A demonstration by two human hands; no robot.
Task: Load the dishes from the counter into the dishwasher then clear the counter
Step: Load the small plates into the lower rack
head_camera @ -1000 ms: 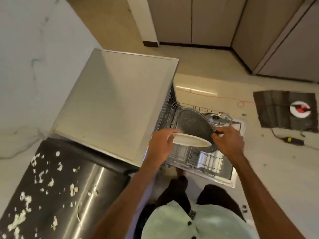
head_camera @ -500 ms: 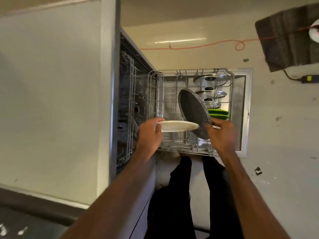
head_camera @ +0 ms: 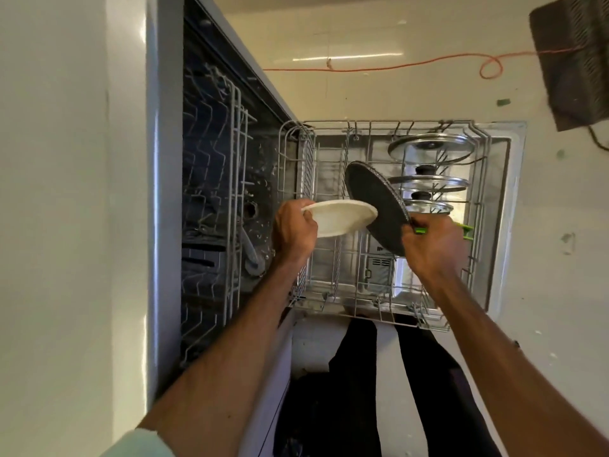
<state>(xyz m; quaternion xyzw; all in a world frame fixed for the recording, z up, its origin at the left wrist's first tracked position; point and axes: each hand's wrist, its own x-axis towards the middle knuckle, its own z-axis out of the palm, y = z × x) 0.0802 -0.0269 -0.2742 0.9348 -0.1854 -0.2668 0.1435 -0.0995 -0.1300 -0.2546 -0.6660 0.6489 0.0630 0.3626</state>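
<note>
My left hand [head_camera: 293,234] grips the rim of a white plate [head_camera: 342,217], held nearly flat over the pulled-out lower dishwasher rack [head_camera: 369,305]. A dark speckled plate [head_camera: 375,206] is tilted on edge beside it, gripped at its lower rim by my right hand [head_camera: 433,247]. The two plates touch or overlap where they meet. In the rack's far right part stand three steel pot lids [head_camera: 428,148] with black knobs. Something green [head_camera: 466,229] shows just past my right hand.
The open dishwasher tub [head_camera: 217,192] with its upper rack lies to the left, under the pale countertop [head_camera: 66,192]. An orange cable [head_camera: 461,59] and a dark mat [head_camera: 576,57] lie on the floor beyond. My legs stand below the rack.
My view has swung down and closed in on the rack. Both hands keep hold of their plates over the rack; the dark plate stays tilted on edge.
</note>
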